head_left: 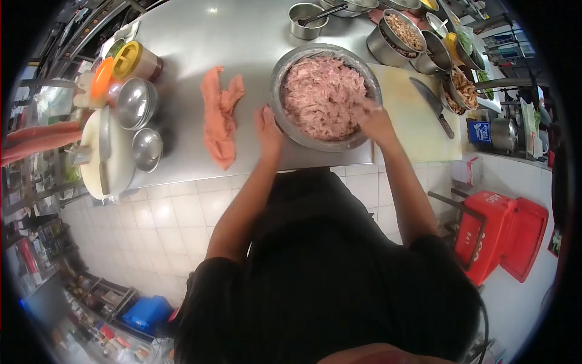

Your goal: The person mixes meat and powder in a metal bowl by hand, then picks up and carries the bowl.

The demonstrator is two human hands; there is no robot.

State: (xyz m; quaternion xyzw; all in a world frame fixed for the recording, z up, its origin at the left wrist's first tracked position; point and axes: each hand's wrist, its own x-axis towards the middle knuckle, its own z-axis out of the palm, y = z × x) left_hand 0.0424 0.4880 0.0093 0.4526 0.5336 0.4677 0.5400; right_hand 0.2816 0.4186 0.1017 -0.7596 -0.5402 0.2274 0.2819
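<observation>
A large metal bowl [278,104] full of raw sliced meat [321,97] stands on the steel counter in front of me. My left hand [267,130] rests against the bowl's outer left side, its fingers stretched out. Over the bowl's right rim reaches my right hand [374,123], with its fingers at the meat. Motion blurs those fingers, so their shape and anything in them cannot be made out. To the left of the bowl lies a crumpled orange cloth [219,118].
On the right, a knife [433,106] lies on a pale cutting board [403,130]. Pots of chopped food [403,33] crowd the back right. Metal bowls [134,104], jars and a round white board [91,164] with a cleaver occupy the left. A red cooler box [482,233] stands below right.
</observation>
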